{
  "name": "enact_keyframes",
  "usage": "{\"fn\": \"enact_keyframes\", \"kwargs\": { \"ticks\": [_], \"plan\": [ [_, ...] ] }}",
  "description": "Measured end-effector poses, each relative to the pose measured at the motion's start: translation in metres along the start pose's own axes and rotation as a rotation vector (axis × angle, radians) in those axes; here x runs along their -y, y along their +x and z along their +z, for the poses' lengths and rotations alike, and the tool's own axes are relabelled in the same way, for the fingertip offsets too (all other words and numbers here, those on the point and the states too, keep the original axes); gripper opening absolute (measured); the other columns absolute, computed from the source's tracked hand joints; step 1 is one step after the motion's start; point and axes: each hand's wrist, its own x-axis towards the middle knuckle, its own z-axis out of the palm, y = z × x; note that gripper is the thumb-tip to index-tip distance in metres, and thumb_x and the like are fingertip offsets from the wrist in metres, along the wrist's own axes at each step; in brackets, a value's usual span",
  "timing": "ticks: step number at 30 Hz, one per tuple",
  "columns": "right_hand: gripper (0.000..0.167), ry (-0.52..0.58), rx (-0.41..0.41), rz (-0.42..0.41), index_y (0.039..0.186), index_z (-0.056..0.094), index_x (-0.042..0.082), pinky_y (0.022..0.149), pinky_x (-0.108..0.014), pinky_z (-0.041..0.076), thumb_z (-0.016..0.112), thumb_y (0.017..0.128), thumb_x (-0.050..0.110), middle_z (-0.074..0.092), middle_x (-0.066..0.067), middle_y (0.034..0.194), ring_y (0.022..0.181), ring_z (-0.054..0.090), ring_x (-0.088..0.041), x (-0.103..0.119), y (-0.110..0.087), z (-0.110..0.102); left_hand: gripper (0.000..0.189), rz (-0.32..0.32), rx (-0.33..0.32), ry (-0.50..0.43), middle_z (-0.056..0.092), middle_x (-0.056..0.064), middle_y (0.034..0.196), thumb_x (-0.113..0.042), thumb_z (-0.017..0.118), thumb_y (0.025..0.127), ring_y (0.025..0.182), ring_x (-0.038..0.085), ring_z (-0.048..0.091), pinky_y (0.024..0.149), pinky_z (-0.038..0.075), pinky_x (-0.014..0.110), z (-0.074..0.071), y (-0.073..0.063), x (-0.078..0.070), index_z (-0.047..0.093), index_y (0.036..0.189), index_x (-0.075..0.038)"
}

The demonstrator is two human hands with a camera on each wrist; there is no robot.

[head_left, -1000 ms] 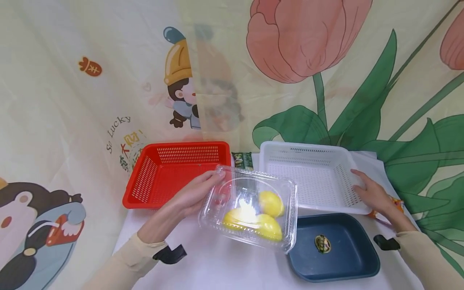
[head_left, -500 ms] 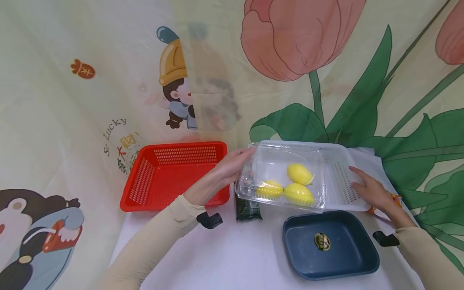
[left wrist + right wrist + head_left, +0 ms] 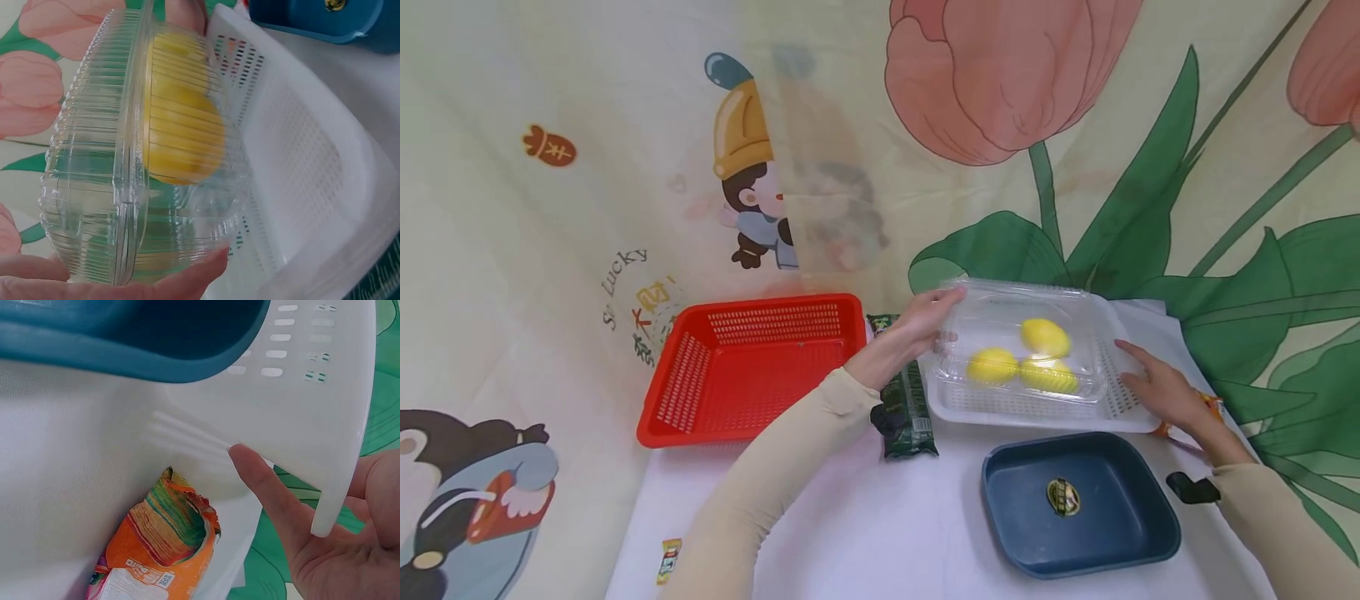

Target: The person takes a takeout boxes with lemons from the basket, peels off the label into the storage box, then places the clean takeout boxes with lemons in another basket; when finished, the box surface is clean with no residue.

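Note:
My left hand (image 3: 921, 323) grips the left end of a clear plastic clamshell box (image 3: 992, 317) holding three lemons (image 3: 1047, 338). The box hangs over the white basket (image 3: 958, 406); whether it touches the bottom cannot be told. In the left wrist view, thumb and fingers pinch the end of the box (image 3: 87, 206), its lid closed, a lemon (image 3: 184, 134) showing through. My right hand (image 3: 1165, 398) holds the basket's right rim. In the right wrist view, the rim (image 3: 331, 500) passes between the fingers of that hand (image 3: 337, 556).
A red basket (image 3: 752, 375) stands at the left. A dark green packet (image 3: 912, 412) lies beside the white basket. In front is a blue tray (image 3: 1105, 533) with a round label. An orange packet (image 3: 156, 544) lies at the right, and a small yellow packet (image 3: 668, 561) at front left.
My left hand has carried the clamshell box with the lemons to the right and back, from in front of the baskets to over the white basket. The right hand stays at the rim.

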Motion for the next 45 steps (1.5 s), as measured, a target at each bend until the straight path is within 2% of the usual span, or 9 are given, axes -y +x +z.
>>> {"fn": "enact_keyframes", "kwargs": {
  "ticks": [3, 6, 8, 10, 13, 17, 25, 33, 45],
  "plan": [
    [0.066, 0.001, 0.008, 0.016, 0.161, 0.011, 0.001, 0.099, -0.075, 0.040, 0.044, 0.108, 0.024, 0.021, -0.044, 0.155, 0.127, 0.039, -0.060, 0.002, 0.001, 0.000, 0.062, -0.022, -0.001, 0.013, 0.028, 0.011, 0.166, -0.040, 0.058, 0.103, 0.133, 0.053, 0.049, 0.067, 0.051, 0.042, 0.006, 0.007, 0.002, 0.041, 0.154, -0.009],
    [0.066, -0.003, 0.007, 0.028, 0.161, 0.012, 0.002, 0.100, -0.076, 0.039, 0.045, 0.108, 0.025, 0.022, -0.043, 0.155, 0.125, 0.042, -0.057, 0.004, 0.002, 0.000, 0.063, -0.035, 0.005, 0.023, 0.028, 0.010, 0.166, -0.041, 0.056, 0.103, 0.135, 0.054, 0.047, 0.059, 0.046, 0.041, 0.011, 0.014, 0.005, 0.039, 0.155, -0.010],
    [0.066, -0.005, 0.005, 0.030, 0.161, 0.012, 0.003, 0.100, -0.075, 0.041, 0.045, 0.108, 0.024, 0.022, -0.043, 0.155, 0.120, 0.044, -0.054, 0.005, 0.002, 0.000, 0.064, -0.043, 0.001, 0.013, 0.028, 0.011, 0.165, -0.042, 0.057, 0.103, 0.135, 0.055, 0.046, 0.068, 0.052, 0.046, 0.015, 0.019, 0.007, 0.038, 0.155, -0.009],
    [0.066, -0.009, 0.000, 0.027, 0.161, 0.012, 0.003, 0.101, -0.073, 0.042, 0.045, 0.108, 0.023, 0.023, -0.042, 0.155, 0.116, 0.046, -0.052, 0.006, 0.002, 0.000, 0.064, -0.047, -0.004, -0.005, 0.028, 0.013, 0.165, -0.041, 0.057, 0.103, 0.135, 0.057, 0.045, 0.085, 0.054, 0.055, 0.018, 0.024, 0.010, 0.038, 0.154, -0.009],
    [0.066, -0.008, -0.005, 0.019, 0.161, 0.013, 0.003, 0.098, -0.070, 0.047, 0.045, 0.107, 0.022, 0.025, -0.042, 0.154, 0.112, 0.048, -0.049, 0.006, 0.003, -0.001, 0.063, -0.050, -0.017, -0.037, 0.029, 0.015, 0.164, -0.040, 0.059, 0.102, 0.134, 0.059, 0.043, 0.103, 0.046, 0.067, 0.023, 0.032, 0.014, 0.040, 0.153, -0.008],
    [0.066, -0.010, -0.006, 0.010, 0.161, 0.013, 0.003, 0.098, -0.069, 0.047, 0.046, 0.108, 0.023, 0.026, -0.042, 0.154, 0.114, 0.049, -0.050, 0.008, 0.004, -0.001, 0.061, -0.047, -0.038, -0.038, 0.033, 0.019, 0.161, -0.038, 0.058, 0.102, 0.132, 0.061, 0.043, 0.103, 0.043, 0.072, 0.027, 0.041, 0.019, 0.043, 0.151, -0.006],
    [0.065, -0.012, -0.017, 0.004, 0.161, 0.016, 0.002, 0.093, -0.067, 0.052, 0.047, 0.107, 0.022, 0.027, -0.042, 0.154, 0.112, 0.053, -0.051, 0.006, 0.004, -0.001, 0.060, -0.054, -0.093, -0.054, 0.038, 0.023, 0.155, -0.038, 0.058, 0.102, 0.132, 0.060, 0.043, 0.103, 0.043, 0.072, 0.036, 0.063, 0.036, 0.044, 0.148, -0.002],
    [0.067, 0.008, -0.014, 0.023, 0.161, 0.014, 0.004, 0.092, -0.067, 0.052, 0.048, 0.107, 0.024, 0.025, -0.042, 0.155, 0.116, 0.051, -0.054, 0.005, 0.002, 0.001, 0.059, -0.067, -0.183, -0.022, 0.044, 0.026, 0.146, -0.039, 0.057, 0.103, 0.126, 0.057, 0.049, 0.102, 0.042, 0.073, 0.050, 0.077, 0.054, 0.044, 0.147, -0.002],
    [0.067, 0.006, -0.011, 0.036, 0.162, 0.014, 0.004, 0.098, -0.071, 0.044, 0.047, 0.107, 0.023, 0.022, -0.041, 0.156, 0.121, 0.047, -0.055, 0.004, -0.002, 0.000, 0.063, -0.085, -0.184, -0.046, 0.041, 0.027, 0.152, -0.038, 0.054, 0.104, 0.129, 0.060, 0.046, 0.103, 0.042, 0.073, 0.056, 0.088, 0.063, 0.038, 0.152, -0.001]
  ]
}}
